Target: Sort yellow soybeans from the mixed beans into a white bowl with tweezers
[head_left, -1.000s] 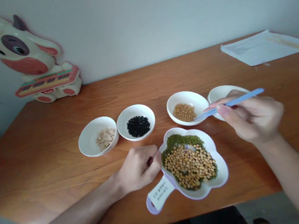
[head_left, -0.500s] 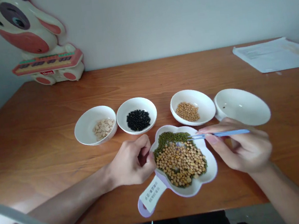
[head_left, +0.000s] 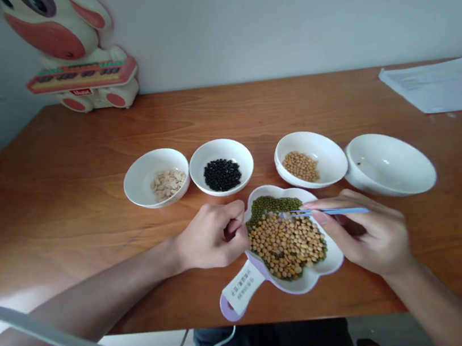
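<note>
A white, flower-shaped tray (head_left: 335, 260) with a lilac edge and a short handle (head_left: 244, 289) lies at the table's front. It holds green mung beans (head_left: 274, 204) at the far side and yellow soybeans (head_left: 285, 240) over the rest. My left hand (head_left: 214, 235), fingers curled closed, grips the tray's left rim. My right hand (head_left: 368, 231) pinches blue tweezers (head_left: 346, 211) over the tray's right side. Their tips are at the border between mung beans and soybeans; whether a bean is between them I cannot make out.
Behind the tray stand white bowls: one with pale flat seeds (head_left: 168, 184), one with black beans (head_left: 221, 175), one with soybeans (head_left: 300, 166), and a bowl (head_left: 402, 169) with a dark speck. A cow toy (head_left: 84, 82) and papers (head_left: 438, 86) are farther back.
The tweezers' tips have moved left and deeper over the tray, with my right hand following. The left hand keeps its place at the rim. The whole view has shifted slightly.
</note>
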The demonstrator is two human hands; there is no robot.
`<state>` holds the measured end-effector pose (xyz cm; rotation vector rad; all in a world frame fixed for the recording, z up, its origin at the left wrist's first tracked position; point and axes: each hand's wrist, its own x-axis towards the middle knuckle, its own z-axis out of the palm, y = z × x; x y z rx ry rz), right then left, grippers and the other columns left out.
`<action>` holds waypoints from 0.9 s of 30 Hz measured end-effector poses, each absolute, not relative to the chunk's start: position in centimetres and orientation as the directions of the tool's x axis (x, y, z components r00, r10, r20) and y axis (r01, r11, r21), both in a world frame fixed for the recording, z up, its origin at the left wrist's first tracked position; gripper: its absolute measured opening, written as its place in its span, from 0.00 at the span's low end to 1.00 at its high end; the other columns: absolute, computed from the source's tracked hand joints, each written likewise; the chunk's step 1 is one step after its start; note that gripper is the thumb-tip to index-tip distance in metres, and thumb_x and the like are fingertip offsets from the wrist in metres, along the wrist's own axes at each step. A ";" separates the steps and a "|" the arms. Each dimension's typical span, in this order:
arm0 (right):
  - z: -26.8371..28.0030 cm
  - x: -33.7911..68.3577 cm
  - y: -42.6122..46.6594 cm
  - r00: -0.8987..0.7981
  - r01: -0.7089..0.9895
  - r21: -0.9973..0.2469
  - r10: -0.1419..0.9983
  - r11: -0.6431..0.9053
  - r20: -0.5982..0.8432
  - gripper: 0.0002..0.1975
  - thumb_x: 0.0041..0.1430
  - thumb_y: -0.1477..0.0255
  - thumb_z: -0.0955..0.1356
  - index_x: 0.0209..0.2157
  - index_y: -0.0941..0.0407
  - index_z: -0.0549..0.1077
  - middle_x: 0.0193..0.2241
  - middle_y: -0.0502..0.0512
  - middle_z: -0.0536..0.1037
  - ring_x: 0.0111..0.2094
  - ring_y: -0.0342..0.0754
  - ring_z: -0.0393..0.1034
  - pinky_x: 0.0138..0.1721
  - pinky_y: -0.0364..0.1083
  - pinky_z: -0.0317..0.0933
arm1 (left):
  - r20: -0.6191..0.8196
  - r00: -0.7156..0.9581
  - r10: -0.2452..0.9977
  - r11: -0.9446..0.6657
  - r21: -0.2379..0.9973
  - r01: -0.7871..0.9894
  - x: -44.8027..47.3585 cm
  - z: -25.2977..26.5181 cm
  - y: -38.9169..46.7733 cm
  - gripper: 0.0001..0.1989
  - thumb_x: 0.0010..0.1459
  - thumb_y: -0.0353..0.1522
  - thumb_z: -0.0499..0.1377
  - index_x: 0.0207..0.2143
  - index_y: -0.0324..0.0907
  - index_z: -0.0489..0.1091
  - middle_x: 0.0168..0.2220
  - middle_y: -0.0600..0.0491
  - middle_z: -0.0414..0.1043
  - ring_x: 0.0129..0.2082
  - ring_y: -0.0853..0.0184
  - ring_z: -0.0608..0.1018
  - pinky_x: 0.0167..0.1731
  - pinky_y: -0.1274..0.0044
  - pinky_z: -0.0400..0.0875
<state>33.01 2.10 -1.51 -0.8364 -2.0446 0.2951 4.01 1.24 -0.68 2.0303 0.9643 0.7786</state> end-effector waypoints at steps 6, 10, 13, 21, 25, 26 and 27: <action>-1.4 32.8 2.1 -0.379 0.460 -0.524 0.692 0.717 0.615 0.13 0.61 0.81 0.73 0.44 0.52 0.82 0.38 0.51 0.87 0.29 0.44 0.78 0.28 0.45 0.71 | 0.170 0.534 0.828 -0.417 0.823 0.386 4.0 -0.7 1.3 0.12 0.54 0.25 0.54 0.27 0.45 0.51 0.22 0.63 0.57 0.19 0.76 0.57 0.20 0.80 0.52; -1.1 32.7 2.2 -0.376 0.467 -0.509 0.684 0.723 0.626 0.12 0.61 0.81 0.73 0.43 0.52 0.83 0.36 0.52 0.87 0.26 0.44 0.76 0.25 0.45 0.70 | 0.161 0.530 0.832 -0.410 0.824 0.392 4.0 -0.7 1.3 0.12 0.53 0.25 0.54 0.26 0.45 0.51 0.22 0.62 0.57 0.19 0.76 0.57 0.20 0.80 0.52; -1.0 32.6 2.2 -0.379 0.453 -0.500 0.668 0.738 0.641 0.13 0.60 0.81 0.73 0.43 0.51 0.83 0.36 0.52 0.87 0.26 0.45 0.77 0.25 0.45 0.70 | 0.150 0.530 0.834 -0.401 0.826 0.397 4.0 -0.7 1.2 0.12 0.53 0.25 0.55 0.26 0.45 0.51 0.21 0.63 0.57 0.19 0.76 0.57 0.20 0.79 0.51; -0.8 32.6 2.0 -0.370 0.458 -0.496 0.665 0.738 0.649 0.14 0.61 0.81 0.73 0.45 0.50 0.83 0.35 0.50 0.87 0.24 0.45 0.77 0.23 0.45 0.68 | 0.167 0.530 0.832 -0.416 0.819 0.395 4.1 -0.7 1.2 0.12 0.53 0.25 0.54 0.27 0.45 0.51 0.21 0.63 0.55 0.19 0.76 0.55 0.20 0.79 0.50; -1.5 33.7 1.5 -0.258 0.568 -0.441 0.660 0.694 0.706 0.17 0.62 0.81 0.72 0.48 0.48 0.83 0.37 0.49 0.87 0.26 0.46 0.77 0.25 0.46 0.69 | 0.184 0.534 0.825 -0.434 0.812 0.390 4.1 -0.7 1.3 0.12 0.53 0.24 0.54 0.27 0.45 0.51 0.22 0.63 0.55 0.19 0.76 0.56 0.20 0.80 0.51; -1.8 34.1 1.5 -0.192 0.607 -0.431 0.649 0.668 0.736 0.17 0.63 0.80 0.72 0.48 0.47 0.83 0.38 0.49 0.87 0.27 0.46 0.78 0.27 0.46 0.70 | 0.187 0.534 0.824 -0.436 0.812 0.388 4.1 -0.7 1.3 0.12 0.53 0.24 0.54 0.27 0.45 0.51 0.22 0.63 0.55 0.19 0.76 0.56 0.20 0.80 0.51; -2.2 34.6 1.5 -0.138 0.624 -0.438 0.643 0.648 0.754 0.18 0.63 0.80 0.72 0.50 0.47 0.83 0.39 0.49 0.87 0.28 0.46 0.79 0.28 0.46 0.70 | 0.190 0.534 0.824 -0.437 0.813 0.385 4.1 -0.7 1.3 0.12 0.53 0.24 0.54 0.27 0.45 0.51 0.22 0.63 0.55 0.19 0.76 0.56 0.20 0.80 0.51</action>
